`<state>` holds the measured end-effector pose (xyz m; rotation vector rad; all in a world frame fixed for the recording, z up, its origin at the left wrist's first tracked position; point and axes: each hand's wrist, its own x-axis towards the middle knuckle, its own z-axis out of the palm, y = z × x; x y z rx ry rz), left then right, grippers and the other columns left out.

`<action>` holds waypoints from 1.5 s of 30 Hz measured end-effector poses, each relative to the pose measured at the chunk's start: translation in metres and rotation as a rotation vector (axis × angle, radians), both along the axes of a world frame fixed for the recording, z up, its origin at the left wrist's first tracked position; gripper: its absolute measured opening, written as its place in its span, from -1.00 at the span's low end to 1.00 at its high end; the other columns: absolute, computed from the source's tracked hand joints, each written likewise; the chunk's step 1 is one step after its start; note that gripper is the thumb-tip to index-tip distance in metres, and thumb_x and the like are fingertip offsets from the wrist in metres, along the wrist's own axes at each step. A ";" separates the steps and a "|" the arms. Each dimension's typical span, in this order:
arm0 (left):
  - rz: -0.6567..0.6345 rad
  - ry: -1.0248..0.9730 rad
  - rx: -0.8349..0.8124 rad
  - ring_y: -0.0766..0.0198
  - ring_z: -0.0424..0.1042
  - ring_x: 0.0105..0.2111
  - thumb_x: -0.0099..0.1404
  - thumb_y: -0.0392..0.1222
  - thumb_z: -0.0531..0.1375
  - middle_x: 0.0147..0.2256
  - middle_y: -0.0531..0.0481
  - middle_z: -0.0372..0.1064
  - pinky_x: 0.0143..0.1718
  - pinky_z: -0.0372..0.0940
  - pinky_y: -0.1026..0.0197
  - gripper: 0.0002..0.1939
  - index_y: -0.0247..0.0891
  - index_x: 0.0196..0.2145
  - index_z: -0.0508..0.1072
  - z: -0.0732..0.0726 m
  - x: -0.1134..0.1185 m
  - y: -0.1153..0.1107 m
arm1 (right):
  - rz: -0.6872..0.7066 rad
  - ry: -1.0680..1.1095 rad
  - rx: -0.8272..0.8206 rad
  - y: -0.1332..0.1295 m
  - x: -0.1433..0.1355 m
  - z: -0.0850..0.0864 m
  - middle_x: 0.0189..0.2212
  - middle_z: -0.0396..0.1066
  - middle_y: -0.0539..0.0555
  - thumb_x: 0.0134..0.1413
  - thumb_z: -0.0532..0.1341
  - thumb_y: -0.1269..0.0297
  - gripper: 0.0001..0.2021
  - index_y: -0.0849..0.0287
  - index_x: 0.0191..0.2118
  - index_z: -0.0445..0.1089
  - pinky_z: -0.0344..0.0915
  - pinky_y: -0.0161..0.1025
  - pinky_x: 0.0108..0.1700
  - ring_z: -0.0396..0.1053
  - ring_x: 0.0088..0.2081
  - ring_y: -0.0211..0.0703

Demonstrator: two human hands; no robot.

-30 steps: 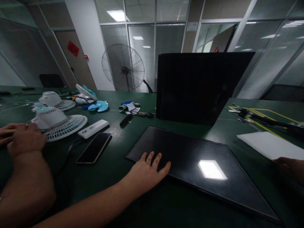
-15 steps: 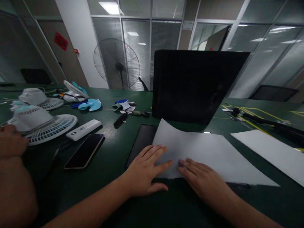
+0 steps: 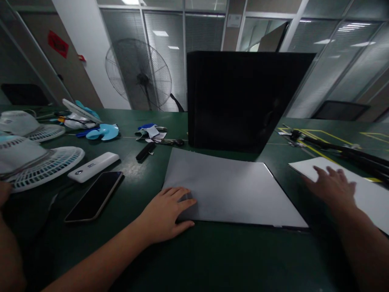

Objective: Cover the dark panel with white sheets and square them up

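Observation:
A thin, pale grey-white sheet (image 3: 234, 188) lies flat in front of me, with a dark edge showing along its right and front sides. My left hand (image 3: 170, 211) rests on the sheet's front left corner, fingers stretched out and thumb apart. At the right, my right hand (image 3: 332, 188) is over a second white sheet (image 3: 369, 188), fingers spread and a little blurred. Whether it touches that sheet I cannot tell. Nothing shows in either hand.
Behind the sheet stands a large black box-like object (image 3: 243, 101). Left of me are a phone (image 3: 94, 197), a white power bank (image 3: 93, 167) and white fan parts (image 3: 54, 162). Another person's hand (image 3: 4, 192) is at the left edge. Black poles (image 3: 343, 150) lie at the right.
My right hand has left the first sheet and moved right to the second one. The first sheet has shifted left and now covers the dark panel beneath, its raised corner down.

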<state>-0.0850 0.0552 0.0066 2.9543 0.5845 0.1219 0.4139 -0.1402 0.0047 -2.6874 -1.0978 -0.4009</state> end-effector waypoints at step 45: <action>0.437 -0.134 0.033 -0.06 0.44 0.08 0.38 0.10 0.11 0.12 -0.21 0.41 0.19 0.31 -0.13 -0.53 -0.21 0.08 0.53 -0.011 -0.001 0.024 | 1.097 0.382 -0.316 0.051 -0.276 -0.003 0.45 -0.05 0.12 0.40 0.04 -0.11 -0.38 0.09 0.42 0.18 -0.08 0.12 0.44 -0.10 0.45 0.05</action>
